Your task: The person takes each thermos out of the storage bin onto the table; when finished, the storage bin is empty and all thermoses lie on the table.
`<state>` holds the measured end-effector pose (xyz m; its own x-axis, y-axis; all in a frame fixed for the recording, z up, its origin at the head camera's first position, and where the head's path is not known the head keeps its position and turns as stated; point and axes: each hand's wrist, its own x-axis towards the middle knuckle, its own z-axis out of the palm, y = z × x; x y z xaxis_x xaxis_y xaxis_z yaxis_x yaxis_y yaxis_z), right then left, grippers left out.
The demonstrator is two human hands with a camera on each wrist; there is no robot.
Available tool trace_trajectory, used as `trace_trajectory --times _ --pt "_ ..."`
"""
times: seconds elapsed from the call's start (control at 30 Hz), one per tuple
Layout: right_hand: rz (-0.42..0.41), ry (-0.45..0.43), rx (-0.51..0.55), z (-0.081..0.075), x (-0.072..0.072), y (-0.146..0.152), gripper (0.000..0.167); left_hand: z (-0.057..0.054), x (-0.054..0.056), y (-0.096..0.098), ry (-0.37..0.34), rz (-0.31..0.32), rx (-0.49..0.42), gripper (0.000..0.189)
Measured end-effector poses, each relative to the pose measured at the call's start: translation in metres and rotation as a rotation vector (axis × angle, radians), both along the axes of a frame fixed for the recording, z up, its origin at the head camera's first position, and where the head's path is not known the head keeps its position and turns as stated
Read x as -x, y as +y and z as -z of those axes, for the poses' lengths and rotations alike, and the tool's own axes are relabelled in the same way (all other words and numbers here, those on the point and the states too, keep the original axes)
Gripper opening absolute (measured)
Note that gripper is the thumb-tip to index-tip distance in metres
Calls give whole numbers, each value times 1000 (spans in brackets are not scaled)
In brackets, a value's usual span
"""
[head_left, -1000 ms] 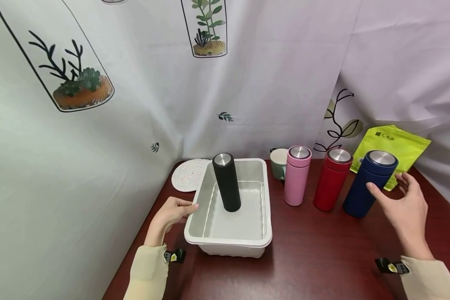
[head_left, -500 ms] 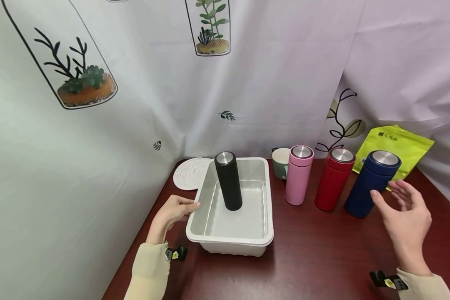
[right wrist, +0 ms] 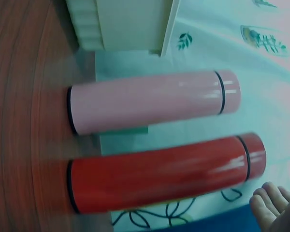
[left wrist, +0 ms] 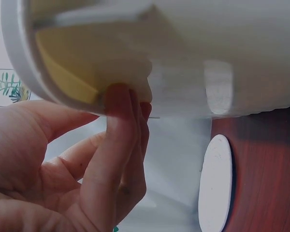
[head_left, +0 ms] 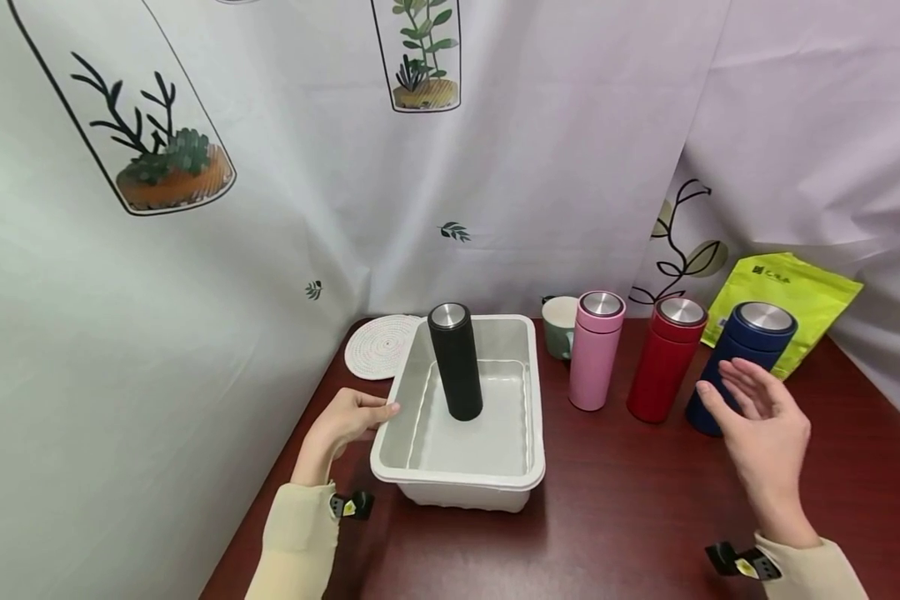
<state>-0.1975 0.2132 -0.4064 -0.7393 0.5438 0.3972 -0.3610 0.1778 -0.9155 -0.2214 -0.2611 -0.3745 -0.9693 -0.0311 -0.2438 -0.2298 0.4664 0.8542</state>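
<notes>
My left hand [head_left: 351,417] pinches the left rim of a light grey plastic basin [head_left: 457,481], thumb over the rim and fingers curled beneath it, as the left wrist view shows. Inside the basin stands a black thermos flask [head_left: 457,367] with a steel-topped lid. To the right, a pink flask [head_left: 594,358], a red flask [head_left: 663,367] and a blue flask [head_left: 752,340] stand upright in a row. My right hand [head_left: 763,442] is held in front of the blue flask, covering part of it, fingers loosely bent and nothing in them.
A green mug [head_left: 558,333] is behind the pink flask, partly hidden. A lime-green bag [head_left: 802,292] leans at the back right. Left of the basin lies a white round coaster [head_left: 375,350]. Printed cloth hangs behind the dark red table [head_left: 630,517].
My right hand has shifted left, from the right side of the blue flask to in front of it. My left hand keeps its grip on the basin, and the flasks stay put.
</notes>
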Motion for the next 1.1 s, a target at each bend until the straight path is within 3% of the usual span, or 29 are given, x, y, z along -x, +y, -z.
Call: trace_trajectory --times 0.17,0.47,0.87,1.1 --pt "-54 -35 -3 0 3 -16 53 1 0 0 -2 0 -6 37" --pt "-158 -106 -150 1 9 -50 52 1 1 -1 -11 -3 -2 36" --pt "-379 -70 -160 -3 32 -104 53 1 3 -1 -13 0 -13 36" --pt "-464 -70 -180 -8 47 -125 55 0 3 -2 -18 -1 -8 36"
